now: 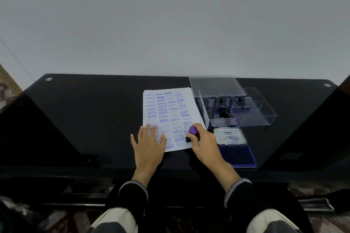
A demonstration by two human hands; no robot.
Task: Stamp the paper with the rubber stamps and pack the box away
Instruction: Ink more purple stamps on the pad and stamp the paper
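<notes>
Now your right hand (203, 143) grips the stamp (193, 132) on the paper (168, 111); ink pad (236, 154) at 3 o'clock; left hand (148, 143) flat.

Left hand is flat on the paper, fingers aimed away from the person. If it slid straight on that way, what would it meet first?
Only more of the stamped paper lies ahead of the left hand, then bare black table up to the wall. The way looks free.
</notes>
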